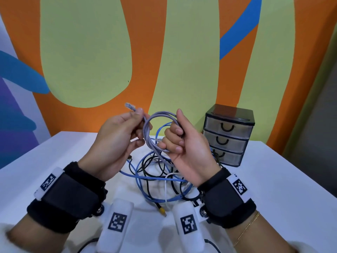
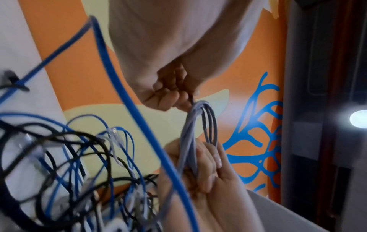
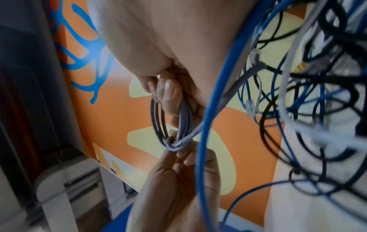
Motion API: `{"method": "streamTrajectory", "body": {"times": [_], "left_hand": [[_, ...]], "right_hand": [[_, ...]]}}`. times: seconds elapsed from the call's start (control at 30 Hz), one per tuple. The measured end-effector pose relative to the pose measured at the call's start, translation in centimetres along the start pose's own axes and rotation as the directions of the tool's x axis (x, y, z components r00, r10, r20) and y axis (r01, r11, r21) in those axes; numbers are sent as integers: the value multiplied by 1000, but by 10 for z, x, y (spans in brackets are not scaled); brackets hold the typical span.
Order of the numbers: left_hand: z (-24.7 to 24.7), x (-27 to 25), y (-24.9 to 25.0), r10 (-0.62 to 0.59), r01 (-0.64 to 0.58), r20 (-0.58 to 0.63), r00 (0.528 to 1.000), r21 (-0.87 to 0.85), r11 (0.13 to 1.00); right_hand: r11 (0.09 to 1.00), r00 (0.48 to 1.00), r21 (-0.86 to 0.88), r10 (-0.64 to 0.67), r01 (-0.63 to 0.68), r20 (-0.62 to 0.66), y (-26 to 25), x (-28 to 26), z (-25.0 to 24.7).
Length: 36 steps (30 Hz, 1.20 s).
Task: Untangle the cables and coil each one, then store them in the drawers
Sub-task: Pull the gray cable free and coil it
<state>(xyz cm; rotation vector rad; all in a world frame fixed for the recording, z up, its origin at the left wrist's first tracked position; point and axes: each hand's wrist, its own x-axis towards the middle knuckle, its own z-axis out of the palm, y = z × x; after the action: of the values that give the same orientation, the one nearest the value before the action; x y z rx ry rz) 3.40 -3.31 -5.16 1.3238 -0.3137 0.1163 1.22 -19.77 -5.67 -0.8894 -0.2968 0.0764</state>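
Both the left hand (image 1: 116,136) and right hand (image 1: 184,143) grip the upright gray cable coil (image 1: 155,132).

The head camera looks forward and down at the white bench (image 1: 273,179) and the painted wall (image 1: 182,52). Each wrist camera sits very close under its own hand, looking up along it. All three views show the grey cable coil (image 1: 155,132).
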Motion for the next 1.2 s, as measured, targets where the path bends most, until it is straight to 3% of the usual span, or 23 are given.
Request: {"method": "streamTrajectory", "body": {"times": [0.17, 0.27, 0.37, 0.43, 0.53, 0.6, 0.67, 0.73, 0.8, 0.87, 1.0, 1.1, 1.17, 1.2], "left_hand": [[3, -5, 8, -83, 78, 79, 993, 60, 995], [2, -7, 8, -21, 7, 91, 996, 145, 989], [5, -7, 6, 37, -46, 80, 996, 115, 992], [6, -4, 6, 102, -104, 21, 995, 133, 986], [-7, 6, 7, 202, -185, -176, 964, 108, 977], [-19, 13, 9, 223, -214, -307, 925, 63, 975], [-29, 16, 11, 235, -248, -404, 884, 22, 969], [-32, 16, 13, 242, -292, -455, 857, -41, 956], [-29, 15, 13, 243, -318, -447, 861, -99, 943], [-21, 13, 10, 243, -304, -372, 896, -113, 946], [-7, 9, -1, 235, -240, -205, 950, -2, 971], [-8, 11, -8, 241, -220, -221, 945, 117, 968], [-13, 14, -11, 247, -206, -267, 931, 175, 963], [-14, 15, -12, 247, -198, -276, 929, 192, 961]], "right_hand": [[999, 998, -40, -13, 11, -57, 2, 1, 0], [998, 999, -56, 38, -40, -39, 1, 0, 0], [993, 999, -110, 37, -40, -32, 1, 0, -1], [958, 997, -285, -52, 32, -62, 2, 1, -2], [741, 949, -644, -306, 191, -70, -1, 2, -7], [622, 898, -724, -440, 298, -9, -7, -1, -8], [568, 896, -762, -443, 313, 37, -9, -5, -5], [588, 961, -790, -277, 174, 5, -4, -8, 0], [664, 993, -747, -72, -24, -96, 4, -7, 3], [778, 987, -618, 10, -108, -160, 8, -4, 0], [986, 985, -165, 9, -38, -170, -2, 1, -9], [990, 987, 143, 11, 13, -162, -15, 3, -15], [985, 990, 169, -16, 40, -143, -19, 4, -15], [993, 990, 101, -50, 64, -135, -18, 4, -14]]}}
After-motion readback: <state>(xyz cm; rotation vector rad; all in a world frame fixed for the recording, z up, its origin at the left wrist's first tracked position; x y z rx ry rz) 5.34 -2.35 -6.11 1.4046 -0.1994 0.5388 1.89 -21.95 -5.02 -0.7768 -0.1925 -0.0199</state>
